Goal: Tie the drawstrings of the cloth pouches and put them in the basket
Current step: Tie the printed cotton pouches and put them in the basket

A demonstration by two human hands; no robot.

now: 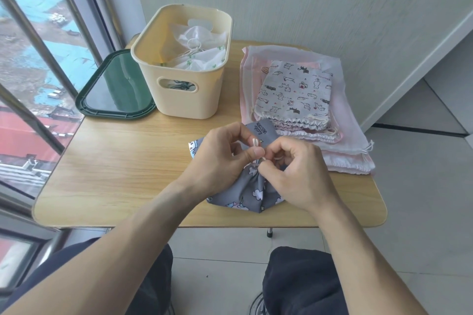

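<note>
Pinching drawstring [256, 144] | both hands' grip closed on it | grey pouch [245, 192] on table [128, 161]

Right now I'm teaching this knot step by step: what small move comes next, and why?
Probably pull the cord ends apart to cinch the knot. Both the left hand and right hand pinch the white drawstring above the grey unicorn pouch's gathered mouth, and it isn't yet in the basket.
</note>
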